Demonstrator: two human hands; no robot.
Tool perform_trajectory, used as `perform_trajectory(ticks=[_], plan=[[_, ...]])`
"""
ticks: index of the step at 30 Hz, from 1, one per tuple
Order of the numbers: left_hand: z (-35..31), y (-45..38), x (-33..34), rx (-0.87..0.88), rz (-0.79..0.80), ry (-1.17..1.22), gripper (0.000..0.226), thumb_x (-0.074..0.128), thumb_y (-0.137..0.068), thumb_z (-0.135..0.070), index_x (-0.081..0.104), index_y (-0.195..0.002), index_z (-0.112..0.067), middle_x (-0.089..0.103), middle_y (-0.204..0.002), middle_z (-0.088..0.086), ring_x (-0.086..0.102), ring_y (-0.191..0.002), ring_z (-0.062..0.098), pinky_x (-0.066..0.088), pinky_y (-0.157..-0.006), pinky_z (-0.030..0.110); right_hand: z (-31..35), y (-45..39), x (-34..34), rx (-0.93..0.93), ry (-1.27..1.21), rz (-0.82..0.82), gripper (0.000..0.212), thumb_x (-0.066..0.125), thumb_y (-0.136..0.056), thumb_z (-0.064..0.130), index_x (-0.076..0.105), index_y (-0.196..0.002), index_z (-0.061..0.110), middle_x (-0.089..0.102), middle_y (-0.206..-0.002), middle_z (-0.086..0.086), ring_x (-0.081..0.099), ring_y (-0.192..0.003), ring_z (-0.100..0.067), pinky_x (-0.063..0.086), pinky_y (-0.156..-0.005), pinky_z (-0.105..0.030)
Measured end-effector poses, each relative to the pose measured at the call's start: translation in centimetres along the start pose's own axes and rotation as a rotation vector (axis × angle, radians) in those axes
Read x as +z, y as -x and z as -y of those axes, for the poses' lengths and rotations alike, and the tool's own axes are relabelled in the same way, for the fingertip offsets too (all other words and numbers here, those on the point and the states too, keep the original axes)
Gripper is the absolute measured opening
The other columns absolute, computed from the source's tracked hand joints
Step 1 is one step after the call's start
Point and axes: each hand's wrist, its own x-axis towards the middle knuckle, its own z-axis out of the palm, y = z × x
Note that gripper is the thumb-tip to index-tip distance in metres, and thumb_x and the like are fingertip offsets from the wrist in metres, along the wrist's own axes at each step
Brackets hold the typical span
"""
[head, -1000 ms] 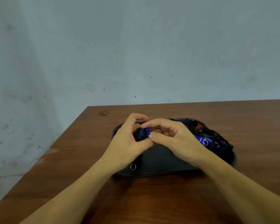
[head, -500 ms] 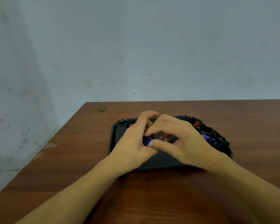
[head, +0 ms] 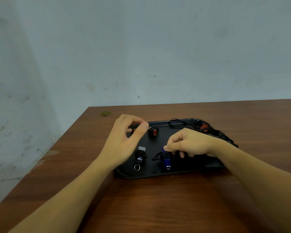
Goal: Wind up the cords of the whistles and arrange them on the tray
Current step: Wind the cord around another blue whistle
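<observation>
A black tray lies on the brown table. On its near part lies a blue whistle with its black cord wound round it. My right hand pinches the far end of this whistle between thumb and forefinger. To its left lies a black and grey whistle with a metal ring, its cord wound. A red whistle lies further back. My left hand hovers over the tray's left part, fingers loosely curled, holding nothing. It hides that corner of the tray.
A tangle of black cords and red whistles fills the tray's far right corner and spills over the rim. A small brass disc sits near the table's far left corner. The table's left edge runs close to the wall.
Both hands held the blue whistle together above the tray. Now the left hand has let go and moved left, and the right hand has brought the whistle down onto the tray.
</observation>
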Motion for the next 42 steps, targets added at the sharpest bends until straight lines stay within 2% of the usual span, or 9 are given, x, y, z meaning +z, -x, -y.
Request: perform_trajectory(ticks=[4, 11, 14, 19, 23, 29, 32, 37, 42], plan=[[1.1, -0.1, -0.1, -0.034, -0.005, -0.05, 0.03, 0.048, -0.089, -0.06, 0.066, -0.091, -0.036, 0.061, -0.101, -0.019, 0.056, -0.11, 0.01, 0.048, -0.096, 0.043, 0.7, -1.1, -0.4, 0.065, 0.028, 0.031, 0.03, 0.065, -0.095, 0.037, 0.071, -0.069, 0.023, 0.067, -0.06, 0.011, 0.048, -0.049, -0.006, 0.033, -0.048, -0.023], [1.1, 0.1, 0.1, -0.052, 0.06, -0.135, 0.023, 0.051, -0.097, -0.045, 0.066, -0.088, -0.03, 0.061, -0.097, -0.015, 0.051, -0.104, 0.001, 0.035, -0.084, 0.014, 1.1, -2.6, -0.7, 0.123, 0.139, 0.042, 0.034, 0.062, -0.096, 0.043, 0.073, -0.074, 0.018, 0.068, -0.073, 0.0, 0.049, -0.062, -0.017, 0.035, -0.046, -0.024], [1.2, 0.1, 0.1, -0.049, 0.085, -0.152, 0.035, 0.045, -0.094, -0.053, 0.067, -0.09, -0.028, 0.061, -0.099, -0.013, 0.05, -0.105, 0.001, 0.034, -0.084, 0.01, 0.9, -3.1, -0.7, 0.116, 0.181, 0.035, 0.042, 0.061, -0.094, 0.051, 0.074, -0.078, 0.014, 0.066, -0.076, -0.006, 0.049, -0.065, -0.023, 0.037, -0.047, -0.024], [1.5, -0.2, 0.1, -0.032, 0.096, -0.164, 0.048, 0.038, -0.091, -0.064, 0.068, -0.093, -0.027, 0.06, -0.1, -0.014, 0.049, -0.106, 0.001, 0.031, -0.085, 0.005, 1.0, -2.7, -1.3, 0.019, 0.185, -0.05, 0.036, 0.055, -0.099, 0.048, 0.073, -0.085, 0.02, 0.069, -0.072, 0.007, 0.053, -0.053, -0.005, 0.042, -0.05, -0.015], [1.8, -0.1, 0.1, -0.032, 0.075, -0.152, 0.049, 0.033, -0.09, -0.065, 0.068, -0.09, -0.031, 0.061, -0.099, -0.016, 0.05, -0.108, -0.001, 0.032, -0.087, 0.008, -0.2, -1.7, -3.2, -0.032, 0.131, -0.242, 0.028, 0.059, -0.098, 0.039, 0.075, -0.081, 0.022, 0.072, -0.069, 0.005, 0.055, -0.058, -0.012, 0.045, -0.058, -0.022], [1.6, -0.3, 0.2, -0.033, 0.041, -0.145, 0.047, 0.031, -0.091, -0.064, 0.069, -0.09, -0.035, 0.063, -0.101, -0.016, 0.052, -0.109, 0.001, 0.035, -0.09, 0.019, -3.1, 0.3, -5.7, 0.029, 0.304, -0.319, 0.01, 0.066, -0.091, 0.025, 0.073, -0.084, 0.025, 0.069, -0.072, 0.011, 0.061, -0.066, -0.003, 0.044, -0.067, -0.023], [0.9, -0.5, 0.5, -0.016, 0.043, -0.15, 0.047, 0.031, -0.092, -0.064, 0.068, -0.09, -0.036, 0.063, -0.1, -0.016, 0.052, -0.108, 0.001, 0.035, -0.09, 0.019, -3.9, 1.3, -6.4, 0.069, 0.37, -0.347, 0.01, 0.067, -0.09, 0.028, 0.071, -0.081, 0.028, 0.069, -0.073, 0.011, 0.064, -0.072, -0.009, 0.045, -0.064, -0.024], [-0.5, -0.9, 0.7, 0.006, 0.055, -0.165, 0.053, 0.035, -0.098, -0.061, 0.07, -0.087, -0.023, 0.062, -0.094, -0.014, 0.051, -0.103, -0.003, 0.034, -0.083, 0.013, -4.4, 2.5, -6.5, 0.171, 0.507, -0.218, 0.02, 0.07, -0.086, 0.046, 0.069, -0.081, 0.027, 0.065, -0.073, 0.012, 0.061, -0.071, -0.009, 0.046, -0.065, -0.028], [-2.2, -1.7, 1.2, 0.018, 0.109, -0.228, 0.057, 0.035, -0.095, -0.053, 0.07, -0.085, -0.009, 0.06, -0.091, -0.015, 0.046, -0.101, -0.007, 0.031, -0.077, 0.003, -3.8, 2.7, -5.6, 0.113, 0.662, -0.303, 0.02, 0.06, -0.091, 0.051, 0.062, -0.08, 0.035, 0.06, -0.077, 0.018, 0.058, -0.074, -0.009, 0.048, -0.066, -0.03]])
